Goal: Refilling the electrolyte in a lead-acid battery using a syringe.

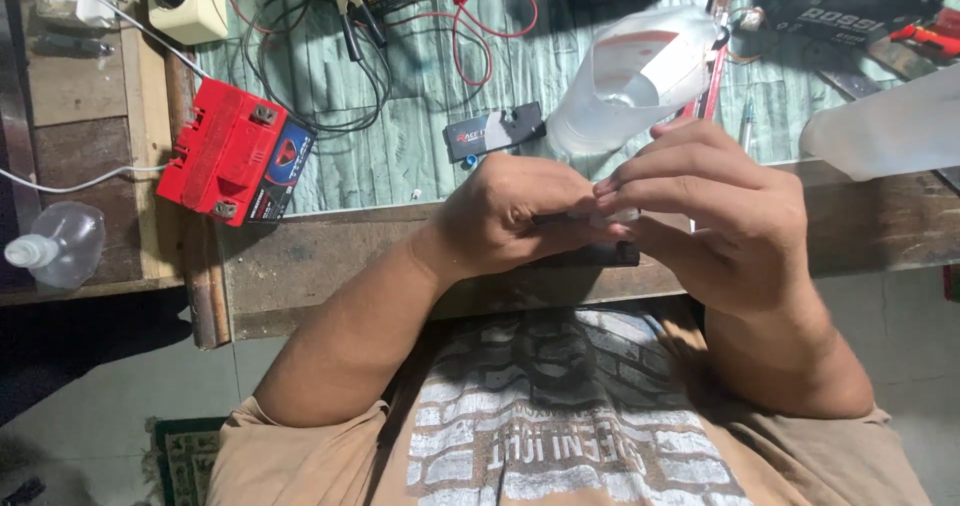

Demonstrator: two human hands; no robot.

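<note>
I held a small black bar (590,255) close to my chest, just near of the bench edge (330,256), so I could see it. My left hand (510,216) clamped its left end; my right hand (720,216) pinched its top, fingertips together.

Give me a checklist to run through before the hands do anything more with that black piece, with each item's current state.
1. Both hands on the black piece: ok; left hand and right hand meet over it.
2. Grip firmness: cannot tell; fingers hide most of it.
3. Piece held over the workbench edge: ok.
4. Clear plastic jug clear of the hands: not ok; it lies tipped just behind them.
5. Red battery out of the way: ok; it sits far left.
6. Cables clear of the hands: ok.
</note>
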